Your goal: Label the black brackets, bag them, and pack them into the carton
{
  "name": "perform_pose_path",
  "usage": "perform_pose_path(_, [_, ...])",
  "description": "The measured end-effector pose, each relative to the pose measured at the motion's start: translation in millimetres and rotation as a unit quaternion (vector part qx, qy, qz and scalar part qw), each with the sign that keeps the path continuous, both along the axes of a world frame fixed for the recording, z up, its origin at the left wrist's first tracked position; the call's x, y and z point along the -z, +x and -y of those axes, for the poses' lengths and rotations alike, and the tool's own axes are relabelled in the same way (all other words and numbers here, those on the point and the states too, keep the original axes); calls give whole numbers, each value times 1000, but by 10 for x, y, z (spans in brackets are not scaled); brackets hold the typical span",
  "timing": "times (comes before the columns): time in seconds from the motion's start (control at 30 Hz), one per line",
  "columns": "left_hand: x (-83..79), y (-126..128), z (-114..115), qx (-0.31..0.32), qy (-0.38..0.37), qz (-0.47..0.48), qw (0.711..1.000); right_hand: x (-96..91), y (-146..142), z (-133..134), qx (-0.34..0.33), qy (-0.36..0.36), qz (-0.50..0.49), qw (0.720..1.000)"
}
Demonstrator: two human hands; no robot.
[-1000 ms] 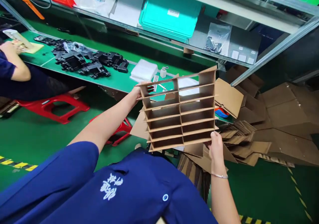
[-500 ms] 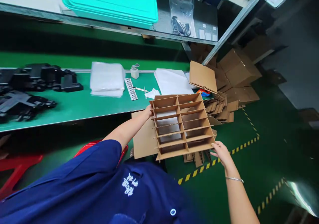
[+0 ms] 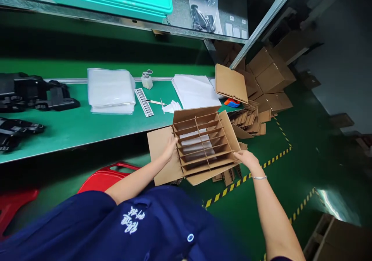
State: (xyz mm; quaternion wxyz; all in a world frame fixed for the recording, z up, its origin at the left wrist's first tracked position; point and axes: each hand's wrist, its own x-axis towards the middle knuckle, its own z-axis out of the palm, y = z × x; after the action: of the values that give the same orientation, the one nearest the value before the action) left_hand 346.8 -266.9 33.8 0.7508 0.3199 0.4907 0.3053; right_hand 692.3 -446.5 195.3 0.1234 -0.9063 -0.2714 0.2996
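A cardboard divider grid (image 3: 223,146) sits down inside an open cardboard box (image 3: 197,115), whose flaps are spread outward. White sheet material (image 3: 194,144) shows through its compartments at the bottom. My left hand (image 3: 170,148) pinches the divider's left edge, above the left box flap (image 3: 158,145). At the near right corner, my right hand (image 3: 247,159) has its fingers closed on the divider's edge beside the right flap (image 3: 231,131). The fingertips of both hands are partly hidden by the cardboard.
On the green bench lie clear plastic bags (image 3: 110,90), white sheets (image 3: 196,90), a small bottle (image 3: 147,81), a label strip (image 3: 143,102) and black parts (image 3: 55,96). A red stool (image 3: 101,179) stands below. Folded cardboard (image 3: 250,117) is stacked at the right.
The divider has gone down into the box, and the box flaps now show around it. Both hands moved with it. The view has shifted slightly to the right.
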Motion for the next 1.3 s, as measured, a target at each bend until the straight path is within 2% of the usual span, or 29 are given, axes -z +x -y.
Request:
perform_pose_path(0.1, [39, 161, 250, 23, 56, -71, 996, 137, 51, -450, -46, 38, 44, 997])
perform_pose_path(0.2, [125, 250, 325, 35, 103, -131, 985, 486, 11, -824, -74, 57, 53, 994])
perform_pose_path(0.27, [192, 274, 365, 44, 126, -161, 978, 721, 14, -951, -77, 54, 60, 994])
perform_pose_path(0.37, [280, 314, 458, 57, 161, -189, 967, 947, 137, -988, -84, 50, 66, 993])
perform_pose_path(0.5, [375, 382, 554, 54, 195, -229, 952, 1110, 325, -938, -104, 55, 62, 991])
perform_pose_path(0.63, [491, 448, 622, 29, 215, -273, 937, 1300, 372, -894, -121, 61, 66, 989])
perform_pose_path(0.8, [604, 536, 684, 42, 261, -324, 908, 1469, 390, -871, -128, 81, 98, 984])
perform_pose_path(0.93, [516, 467, 610, 65, 320, -395, 859, 1489, 368, -1004, -157, 112, 146, 970])
perform_pose_path(1.03, [425, 493, 589, 164, 399, -411, 803, 1574, 327, -1187, -221, 142, 167, 950])
perform_pose_path(1.13, [466, 637, 606, 282, 453, -411, 739, 1849, 270, -1319, -278, 139, 157, 938])
perform_pose_path(1.3, [788, 749, 587, 395, 453, -440, 667, 2495, 272, -1339, -290, 105, 133, 942])
